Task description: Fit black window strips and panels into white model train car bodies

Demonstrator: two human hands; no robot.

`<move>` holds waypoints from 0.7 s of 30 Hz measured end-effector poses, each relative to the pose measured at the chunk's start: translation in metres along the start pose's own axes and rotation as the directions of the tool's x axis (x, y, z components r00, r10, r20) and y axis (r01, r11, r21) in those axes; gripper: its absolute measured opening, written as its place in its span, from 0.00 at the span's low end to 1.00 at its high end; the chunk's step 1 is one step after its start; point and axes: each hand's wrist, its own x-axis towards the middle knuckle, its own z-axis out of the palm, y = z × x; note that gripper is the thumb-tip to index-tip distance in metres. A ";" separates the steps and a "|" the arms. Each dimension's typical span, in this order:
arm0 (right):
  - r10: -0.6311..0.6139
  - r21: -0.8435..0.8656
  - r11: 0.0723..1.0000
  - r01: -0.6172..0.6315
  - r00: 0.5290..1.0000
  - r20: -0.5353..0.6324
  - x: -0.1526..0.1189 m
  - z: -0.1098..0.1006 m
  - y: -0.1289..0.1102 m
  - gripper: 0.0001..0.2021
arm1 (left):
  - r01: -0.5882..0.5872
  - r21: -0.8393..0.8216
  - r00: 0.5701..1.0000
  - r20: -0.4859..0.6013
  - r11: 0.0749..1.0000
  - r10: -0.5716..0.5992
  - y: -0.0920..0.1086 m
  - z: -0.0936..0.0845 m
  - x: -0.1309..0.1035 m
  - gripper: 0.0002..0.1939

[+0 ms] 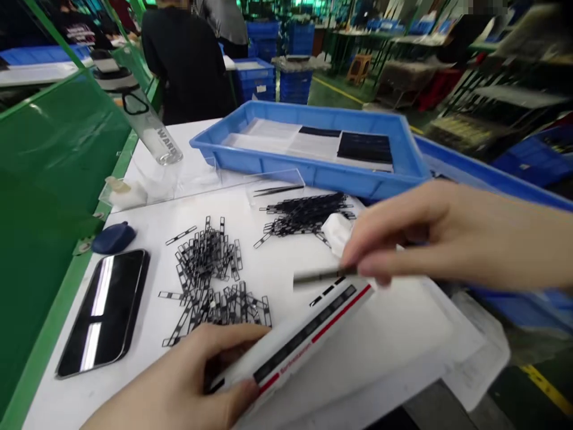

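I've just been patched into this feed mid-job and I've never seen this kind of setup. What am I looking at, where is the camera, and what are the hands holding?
There is no machine here: a person works with two bare hands, and the single camera sits on their head, looking forward and down at a white table.

The left hand grips a long white strip with a red line and a dark band at its near end. The right hand pinches a thin metal tool, probably tweezers, with its tip over the strip's far end.

On the table lie two heaps of small black ladder-like frames: a near heap and a far heap. A dark phone lies at the left, with a small blue case behind it. A blue tray at the back holds flat white and black sheets. Another person in black stands beyond the table.
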 end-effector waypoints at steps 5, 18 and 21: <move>0.120 0.091 0.985 -0.144 0.966 0.230 -0.013 0.057 -0.006 0.07 | 0.114 -0.058 0.944 0.316 0.992 -0.090 0.026 -0.006 0.015 0.27; 0.139 0.106 0.979 -0.172 0.955 0.261 -0.003 0.068 0.001 0.08 | 0.149 -0.168 0.932 0.354 0.974 -0.082 0.019 -0.004 0.011 0.24; 0.109 0.116 0.985 -0.128 0.982 0.155 -0.010 0.064 0.007 0.08 | 0.134 -0.181 0.938 0.340 0.974 -0.065 0.019 -0.004 0.011 0.24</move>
